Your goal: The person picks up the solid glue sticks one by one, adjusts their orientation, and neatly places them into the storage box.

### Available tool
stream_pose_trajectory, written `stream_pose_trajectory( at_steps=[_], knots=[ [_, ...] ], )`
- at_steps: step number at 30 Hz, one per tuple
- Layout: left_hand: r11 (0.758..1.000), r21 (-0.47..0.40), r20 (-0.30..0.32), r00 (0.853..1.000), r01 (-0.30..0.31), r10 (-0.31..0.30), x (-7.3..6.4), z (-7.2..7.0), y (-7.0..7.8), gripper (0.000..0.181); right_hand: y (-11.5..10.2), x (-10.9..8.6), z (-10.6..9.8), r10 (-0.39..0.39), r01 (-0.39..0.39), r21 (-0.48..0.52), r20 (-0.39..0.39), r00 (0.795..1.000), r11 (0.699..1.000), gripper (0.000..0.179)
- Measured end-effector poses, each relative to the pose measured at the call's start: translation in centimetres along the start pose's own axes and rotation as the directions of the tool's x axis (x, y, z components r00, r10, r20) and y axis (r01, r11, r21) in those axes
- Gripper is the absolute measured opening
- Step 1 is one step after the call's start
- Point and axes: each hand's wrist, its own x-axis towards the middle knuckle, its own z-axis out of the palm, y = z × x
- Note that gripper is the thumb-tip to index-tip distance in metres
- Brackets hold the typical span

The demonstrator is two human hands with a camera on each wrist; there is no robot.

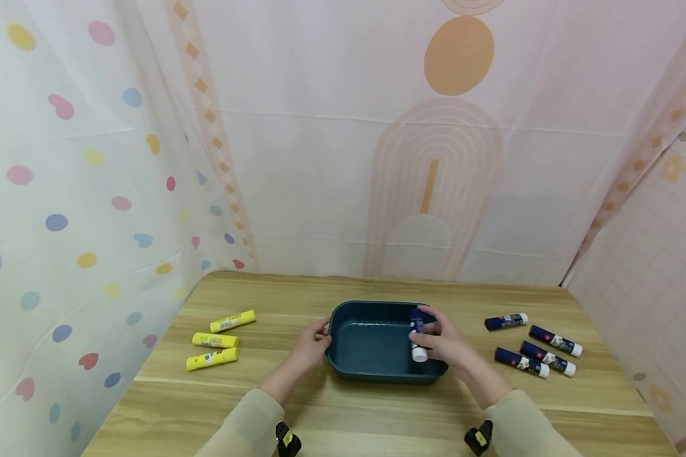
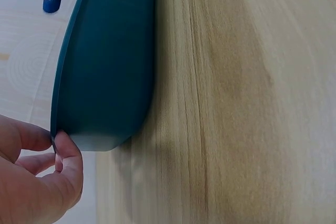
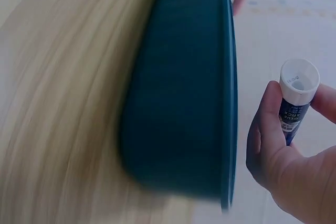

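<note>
A dark teal rectangular tray (image 1: 371,379) stands on the wooden table. My left hand (image 1: 310,346) pinches its left rim between thumb and fingers, seen close up in the left wrist view at the rim's corner (image 2: 62,124). Over the right part of the tray, my right hand (image 1: 447,339) grips a dark blue glue stick (image 1: 418,320) with a white end. In the right wrist view the glue stick (image 3: 295,106) shows its white end toward the camera, held between thumb and fingers above the rim.
Three yellow glue sticks (image 1: 216,341) lie on the table (image 1: 251,406) left of the tray. To the right lie several dark blue glue sticks (image 1: 521,362) with white ends. A patterned curtain (image 1: 314,190) hangs behind the table.
</note>
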Motion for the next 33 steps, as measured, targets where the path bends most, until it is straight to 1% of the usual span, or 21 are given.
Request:
stream_pose_trajectory(
  at_steps=[4, 5, 6, 9, 11, 12, 13, 14, 18, 21, 24, 26, 28, 30, 33],
  knots=[
    [1.0, -0.002, 0.0, 1.0, -0.015, 0.015, 0.1, -0.1, -0.2, 0.045, 0.2, 1.3, 2.8, 0.007, -0.008, -0.02, -0.027, 1.0, 1.0, 0.063],
    [1.0, -0.002, 0.001, 1.0, -0.026, 0.026, 0.1, -0.1, -0.3, 0.045, 0.3, 1.6, 3.5, 0.012, -0.013, -0.032, -0.033, 0.999, 0.999, 0.063],
    [0.998, -0.003, 0.008, 0.998, -0.06, 0.06, 0.1, -0.2, -0.6, 0.045, 0.3, 1.9, 4.1, 0.015, -0.017, -0.044, -0.037, 0.999, 0.999, 0.063],
    [0.997, -0.021, 0.018, 0.997, -0.079, 0.08, 0.0, -0.4, -0.7, 0.045, 0.6, 2.7, 5.8, 0.018, -0.019, -0.068, -0.019, 1.0, 0.998, 0.065],
    [0.998, -0.021, 0.015, 0.998, -0.067, 0.068, 0.0, -0.3, -0.7, 0.045, 0.7, 3.1, 6.7, 0.019, -0.019, -0.075, 0.0, 1.0, 0.997, 0.066],
    [0.998, -0.024, 0.014, 0.999, -0.052, 0.052, 0.0, -0.3, -0.6, 0.045, 0.8, 3.4, 7.2, 0.018, -0.017, -0.077, 0.007, 1.0, 0.997, 0.066],
    [1.0, -0.026, 0.007, 1.0, -0.017, 0.017, 0.0, -0.2, -0.3, 0.045, 0.9, 3.5, 7.5, 0.021, -0.02, -0.083, 0.011, 1.0, 0.996, 0.067],
    [1.0, -0.023, 0.007, 1.0, -0.004, 0.004, 0.0, -0.1, -0.2, 0.045, 1.0, 3.7, 7.9, 0.023, -0.021, -0.093, 0.014, 1.0, 0.995, 0.067],
    [1.0, -0.013, 0.005, 1.0, 0.008, -0.008, -0.1, 0.0, 0.1, 0.045, 1.2, 4.4, 9.2, 0.021, -0.018, -0.152, 0.012, 1.0, 0.988, 0.067],
    [1.0, -0.007, 0.007, 1.0, 0.008, -0.008, 0.0, -0.1, 0.1, 0.045, 1.2, 4.7, 10.1, -0.001, 0.002, -0.23, 0.003, 1.0, 0.973, 0.067],
    [1.0, 0.0, 0.011, 1.0, 0.005, -0.005, 0.1, -0.1, 0.0, 0.045, 1.1, 5.0, 10.8, -0.044, 0.04, -0.344, -0.003, 0.999, 0.938, 0.067],
    [1.0, 0.002, 0.012, 1.0, 0.001, -0.001, 0.1, -0.1, -0.1, 0.045, 0.9, 5.2, 11.3, -0.068, 0.059, -0.418, -0.007, 0.998, 0.906, 0.068],
    [1.0, 0.008, 0.016, 1.0, -0.005, 0.005, 0.2, -0.1, -0.2, 0.045, 0.7, 5.5, 11.7, -0.078, 0.064, -0.465, -0.011, 0.997, 0.883, 0.069],
    [1.0, 0.01, 0.017, 1.0, -0.002, 0.002, 0.2, -0.1, -0.2, 0.045, 0.6, 5.7, 12.1, -0.064, 0.047, -0.48, -0.019, 0.998, 0.876, 0.069],
    [1.0, 0.017, 0.017, 1.0, 0.007, -0.007, 0.3, -0.1, -0.2, 0.045, 0.5, 6.1, 12.7, -0.028, 0.009, -0.481, -0.034, 0.999, 0.877, 0.069]
  ],
)
